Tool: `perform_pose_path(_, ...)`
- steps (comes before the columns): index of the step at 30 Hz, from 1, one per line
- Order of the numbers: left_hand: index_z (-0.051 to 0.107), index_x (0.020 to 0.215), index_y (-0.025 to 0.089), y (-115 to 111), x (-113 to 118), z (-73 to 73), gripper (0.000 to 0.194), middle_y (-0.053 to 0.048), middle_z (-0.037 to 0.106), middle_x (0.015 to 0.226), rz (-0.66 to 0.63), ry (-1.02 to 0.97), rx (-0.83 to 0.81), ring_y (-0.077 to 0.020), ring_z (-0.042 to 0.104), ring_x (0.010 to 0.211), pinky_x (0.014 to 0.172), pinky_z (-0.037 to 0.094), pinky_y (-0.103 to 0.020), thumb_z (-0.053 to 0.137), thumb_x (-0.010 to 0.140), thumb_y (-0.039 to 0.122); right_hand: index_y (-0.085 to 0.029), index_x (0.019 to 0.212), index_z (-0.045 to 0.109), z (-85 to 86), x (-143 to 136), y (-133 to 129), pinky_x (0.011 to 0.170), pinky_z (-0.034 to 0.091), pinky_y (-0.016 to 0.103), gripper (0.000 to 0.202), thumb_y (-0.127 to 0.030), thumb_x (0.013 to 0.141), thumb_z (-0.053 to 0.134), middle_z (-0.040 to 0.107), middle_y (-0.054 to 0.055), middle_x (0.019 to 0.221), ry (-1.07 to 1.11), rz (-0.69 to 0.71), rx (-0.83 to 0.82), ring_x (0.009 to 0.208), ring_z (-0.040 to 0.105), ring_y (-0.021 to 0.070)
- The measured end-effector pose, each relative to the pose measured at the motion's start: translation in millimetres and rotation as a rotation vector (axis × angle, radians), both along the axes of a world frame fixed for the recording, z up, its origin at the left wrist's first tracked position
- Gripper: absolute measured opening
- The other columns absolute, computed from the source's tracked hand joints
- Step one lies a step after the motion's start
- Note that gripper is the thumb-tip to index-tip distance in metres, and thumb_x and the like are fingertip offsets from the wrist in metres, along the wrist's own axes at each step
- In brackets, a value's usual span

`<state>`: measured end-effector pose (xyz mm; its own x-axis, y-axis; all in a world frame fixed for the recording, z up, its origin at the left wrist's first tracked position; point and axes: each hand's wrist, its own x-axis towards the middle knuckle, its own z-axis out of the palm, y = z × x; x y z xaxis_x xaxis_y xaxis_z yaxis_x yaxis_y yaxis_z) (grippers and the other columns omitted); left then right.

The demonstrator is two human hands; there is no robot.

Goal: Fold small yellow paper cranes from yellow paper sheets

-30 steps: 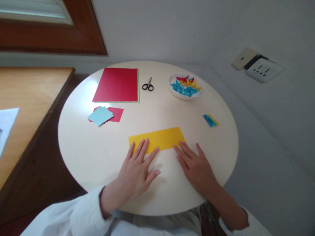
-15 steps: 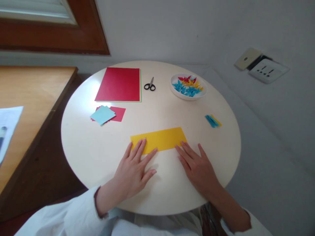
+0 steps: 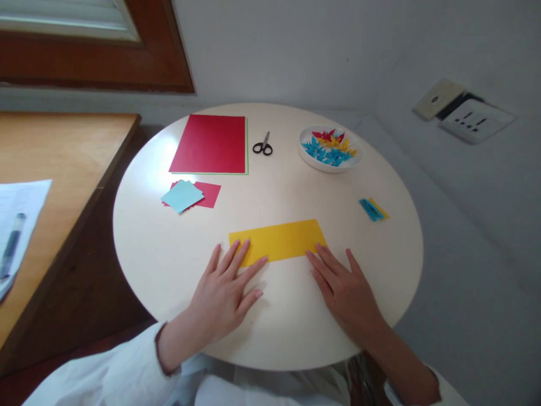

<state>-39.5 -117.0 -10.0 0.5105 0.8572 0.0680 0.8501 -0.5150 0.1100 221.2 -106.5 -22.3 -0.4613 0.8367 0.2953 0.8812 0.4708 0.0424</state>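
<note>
A long yellow paper strip (image 3: 281, 239), possibly a folded sheet, lies flat on the round white table (image 3: 270, 316) in front of me. My left hand (image 3: 224, 293) rests on its left end with fingers spread, some fingertips on the paper and the thumb off it. At the lower right corner of the strip, my right hand (image 3: 346, 293) lies flat, fingers stretched out and fingertips touching the near edge. Neither hand grasps anything.
Beyond lie red sheets (image 3: 211, 144), black-handled scissors (image 3: 262, 148) and a white dish (image 3: 310, 163) of folded paper stars. Light blue cards (image 3: 182, 195) over red ones are left; small blue and yellow pieces (image 3: 372, 210) right. A wooden desk (image 3: 63, 146) stands left.
My left hand has slid slightly left along the yellow paper, its outer finger now off the paper's edge. My right hand stays at the right corner. The whole view has shifted slightly.
</note>
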Motion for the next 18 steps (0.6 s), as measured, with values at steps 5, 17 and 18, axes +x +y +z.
perform_pose_path(5, 0.03, 0.141, 0.037, -4.5, -11.8, -1.4, 0.049, -0.008, 0.029, 0.15, 0.032, 0.002, 0.017, -0.0298, 0.025, 0.138, 0.11, 0.016, -0.052, 0.038, 0.093, 0.042, -0.014, 0.125, 0.054, -1.4, 1.3, -0.1, 0.105, 0.029, 0.053, 0.038, -0.023, 0.096, 0.03, 0.059, 0.013, 0.126, 0.001, 0.008, -0.005, 0.117, 0.056, 0.0235)
perform_pose_path(17, 0.029, 0.142, 0.036, -6.7, -19.5, 1.6, 0.049, -0.004, 0.032, 0.149, 0.018, -0.005, 0.018, -0.0271, 0.026, 0.138, 0.112, 0.014, -0.05, 0.038, 0.093, 0.04, -0.016, 0.127, 0.053, -1.7, 1.7, -0.2, 0.106, 0.027, 0.052, 0.039, -0.023, 0.096, 0.03, 0.058, 0.013, 0.127, 0.013, 0.012, -0.017, 0.118, 0.055, 0.0236)
perform_pose_path(18, 0.029, 0.142, 0.036, -6.7, -19.5, 1.7, 0.049, -0.004, 0.032, 0.149, 0.019, -0.005, 0.018, -0.0268, 0.026, 0.138, 0.112, 0.013, -0.05, 0.038, 0.093, 0.04, -0.016, 0.127, 0.053, -1.5, 1.7, -0.1, 0.106, 0.027, 0.052, 0.039, -0.023, 0.096, 0.03, 0.058, 0.013, 0.127, 0.009, 0.014, -0.015, 0.118, 0.055, 0.0236)
